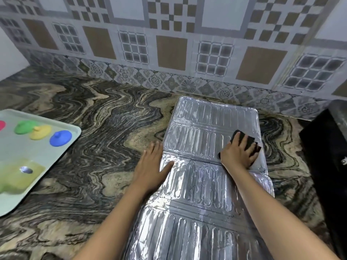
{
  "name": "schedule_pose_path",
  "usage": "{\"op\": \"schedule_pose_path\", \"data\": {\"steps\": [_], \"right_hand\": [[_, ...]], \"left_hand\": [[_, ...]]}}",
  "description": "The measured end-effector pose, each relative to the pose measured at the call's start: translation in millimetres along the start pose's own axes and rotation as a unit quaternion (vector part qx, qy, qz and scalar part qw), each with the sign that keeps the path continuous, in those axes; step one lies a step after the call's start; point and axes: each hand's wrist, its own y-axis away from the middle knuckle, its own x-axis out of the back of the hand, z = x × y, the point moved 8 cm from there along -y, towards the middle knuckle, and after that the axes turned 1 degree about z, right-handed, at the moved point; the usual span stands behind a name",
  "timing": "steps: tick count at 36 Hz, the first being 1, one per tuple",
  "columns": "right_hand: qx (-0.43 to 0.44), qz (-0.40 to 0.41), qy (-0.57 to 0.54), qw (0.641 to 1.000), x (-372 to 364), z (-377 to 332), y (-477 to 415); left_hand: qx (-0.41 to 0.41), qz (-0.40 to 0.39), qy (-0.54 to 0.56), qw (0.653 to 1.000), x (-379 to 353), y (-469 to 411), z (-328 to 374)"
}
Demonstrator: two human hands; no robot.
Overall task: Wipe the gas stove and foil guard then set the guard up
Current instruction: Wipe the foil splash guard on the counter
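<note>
While the silver ribbed foil guard (202, 177) lies flat and unfolded on the swirled dark-and-tan stone desk (90, 132), both bare hands rest on it. The left hand (154, 166) lies palm down at the guard's left edge, partly on the foil and partly on the desk, its fingers (167, 165) spread flat and holding nothing. The right hand (238, 152) presses down on a dark square wiping cloth (244, 139) near the guard's right edge, on its second panel from the wall; its fingers (247, 147) are splayed over the cloth rather than curled around it. The guard's far end lies near the patterned tiled wall (169, 44). To the right, at the picture's edge, stands a black block-shaped appliance (326, 147), too cropped to tell more. To the left, well apart from the guard, sits a pale green rectangular tray (62, 152) carrying a blue round lid (60, 138), a yellow round lid (40, 132), a green round lid (23, 127) and a yellow-green sponge (20, 177).
</note>
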Motion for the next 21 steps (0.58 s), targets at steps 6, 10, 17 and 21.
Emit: {"op": "schedule_pose_path", "data": {"steps": [6,10,17,21], "right_hand": [[0.013,-0.02,0.003,1.0,-17.7,-42.0,11.5],[0.092,-0.036,0.012,0.995,-32.3,-83.2,17.1],[0.256,-0.101,0.017,0.961,-56.4,-150.0,28.8],[0.373,-0.126,0.04,0.918,-64.5,-171.5,34.5]], "left_hand": [[-0.014,0.011,-0.032,0.999,0.1,-0.5,0.8],[-0.013,0.03,-0.027,0.999,2.1,-0.9,1.2],[-0.002,0.047,-0.03,0.998,0.5,-2.5,-0.6],[0.004,0.055,-0.033,0.998,1.3,-2.4,-0.4]]}}
